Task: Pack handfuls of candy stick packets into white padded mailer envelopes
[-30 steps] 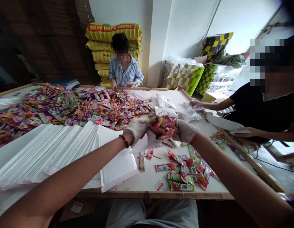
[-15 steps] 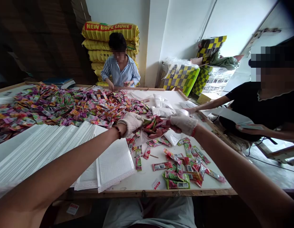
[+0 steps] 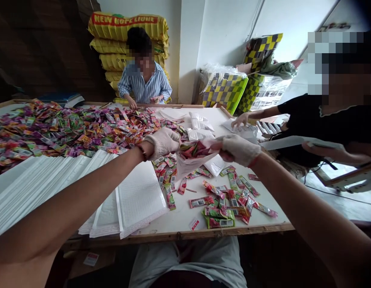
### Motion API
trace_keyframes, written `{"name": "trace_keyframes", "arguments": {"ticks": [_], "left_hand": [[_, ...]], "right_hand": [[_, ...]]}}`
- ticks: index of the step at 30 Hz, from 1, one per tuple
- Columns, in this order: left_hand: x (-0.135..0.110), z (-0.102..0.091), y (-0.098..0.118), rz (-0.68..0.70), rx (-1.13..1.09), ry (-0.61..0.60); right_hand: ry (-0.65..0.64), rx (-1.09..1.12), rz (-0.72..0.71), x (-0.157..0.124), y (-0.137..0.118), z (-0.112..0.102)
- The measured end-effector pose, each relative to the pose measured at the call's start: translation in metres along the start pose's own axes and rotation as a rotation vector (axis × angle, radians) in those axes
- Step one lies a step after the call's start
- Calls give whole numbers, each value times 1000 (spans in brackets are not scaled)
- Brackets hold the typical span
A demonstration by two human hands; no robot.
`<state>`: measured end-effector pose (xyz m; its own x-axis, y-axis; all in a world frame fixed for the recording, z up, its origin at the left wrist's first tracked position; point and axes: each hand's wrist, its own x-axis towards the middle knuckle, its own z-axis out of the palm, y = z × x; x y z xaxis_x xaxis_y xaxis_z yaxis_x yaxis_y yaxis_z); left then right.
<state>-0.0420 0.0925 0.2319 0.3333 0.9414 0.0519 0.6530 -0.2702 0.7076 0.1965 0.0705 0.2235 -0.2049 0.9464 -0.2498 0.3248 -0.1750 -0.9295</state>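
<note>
Between my two gloved hands hangs a translucent plastic bag (image 3: 189,165), its mouth spread wide and small snack packets (image 3: 195,149) heaped inside. My left hand (image 3: 165,143) is closed on the bag's left edge, in a white knit glove. On the opposite edge my right hand (image 3: 238,149), gloved too, is closed as well; its fingertips are partly hidden. Loose pink and green snack packets (image 3: 224,206) lie on the table below and to the right. A white padded envelope (image 3: 140,196) tops the row near my left forearm.
A big pile of packets (image 3: 68,128) covers the back left, beside stacked white envelopes (image 3: 50,188). Filled white pouches (image 3: 200,127) lie beyond the bag. One person (image 3: 145,82) works across the table; another person (image 3: 332,124) at the right touches a white pouch.
The packets have sunk down into the bag, which now hangs lower and fuller. My hands have spread slightly apart. The right-hand person's arm has drawn back with a pouch.
</note>
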Motion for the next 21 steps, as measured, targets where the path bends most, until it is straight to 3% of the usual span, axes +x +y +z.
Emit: {"name": "trace_keyframes", "arguments": {"ticks": [5,8,11,13,15,18,21], "left_hand": [[8,3,9,114,334,21],[2,6,18,145,511,10],[-27,17,27,225,569,59],[-57,32,26,282,553,-33],[-93,51,15,295,465,-204],[-146,79,-21,151,210,-305],[-191,109,-64,-208,-59,-431]], "right_hand": [[-21,-109,-94,-14,2,5],[101,-314,-113,-27,5,7],[56,-438,-132,-58,25,17],[-61,-501,-137,-89,51,28],[-248,-610,-79,-123,82,38],[-448,-713,78,-163,115,40],[-313,-590,43,-169,115,39]]}}
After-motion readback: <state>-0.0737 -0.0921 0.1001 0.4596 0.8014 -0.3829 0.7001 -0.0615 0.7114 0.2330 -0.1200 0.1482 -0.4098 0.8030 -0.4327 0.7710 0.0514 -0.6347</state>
